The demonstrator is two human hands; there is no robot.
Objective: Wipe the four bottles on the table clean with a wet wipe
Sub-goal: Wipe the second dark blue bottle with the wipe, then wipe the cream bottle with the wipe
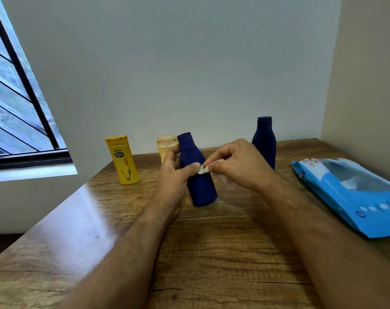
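1. Wet wipe (204,168): small white crumpled sheet, pinched between both hands in front of the dark blue bottle's middle.
2. Left hand (175,172): fingers curled, thumb and fingertips pinching the wipe's left edge; the hand lies against the left side of the near bottle.
3. Right hand (236,162): fingers curled, thumb and forefinger pinching the wipe's right edge, just right of the same bottle.
4. Near dark blue bottle (199,181): between the two hands, tilted, base toward the wooden table (223,253).
5. Tall dark blue bottle (264,141): upright, beyond the right hand.
6. Beige bottle (166,146): beyond the left hand, partly hidden by it.
7. Yellow bottle (122,160): upright, well left of the left hand.
8. Blue wipes pack (354,192): flat on the table, well right of the right hand.
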